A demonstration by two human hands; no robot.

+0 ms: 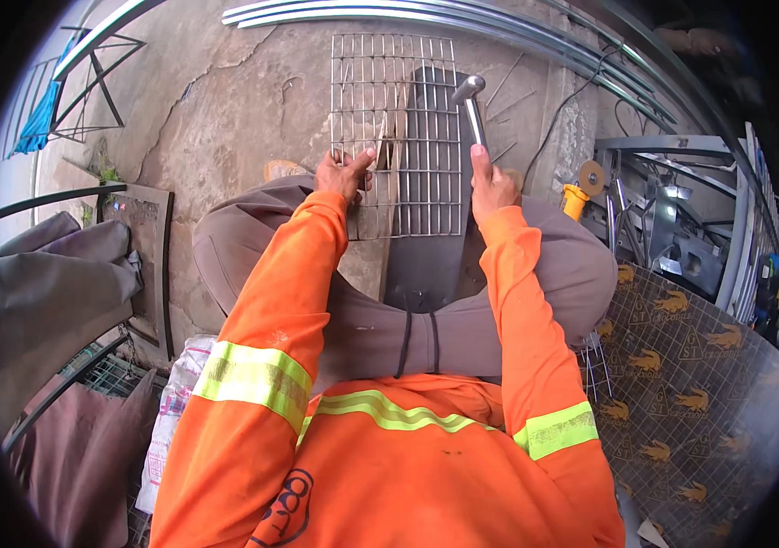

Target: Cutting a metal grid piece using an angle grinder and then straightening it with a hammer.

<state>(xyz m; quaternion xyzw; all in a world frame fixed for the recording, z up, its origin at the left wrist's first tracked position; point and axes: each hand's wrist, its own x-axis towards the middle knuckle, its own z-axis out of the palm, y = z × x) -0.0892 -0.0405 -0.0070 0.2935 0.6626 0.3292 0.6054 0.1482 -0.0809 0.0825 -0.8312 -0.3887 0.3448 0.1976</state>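
A rectangular wire mesh panel (427, 141) lies in front of me between my knees. Under its right part runs a long dark grey plate (423, 274), with a strip of wood beside it. My left hand (345, 173) is closed on the left edge of the mesh, thumb on top. In my right hand (495, 190) is a hammer (474, 119), gripped by its metal handle. The hammer head is raised near the upper right edge of the mesh, and I cannot tell how high it is above it.
Long shiny metal tubes (462, 18) lie along the far side. To the right are a yellow power tool (576, 199) with a round disc, a metal frame (668, 144) and a patterned dark board (682, 393). Grey cloth (60, 283) and a white sack (177, 402) are at left.
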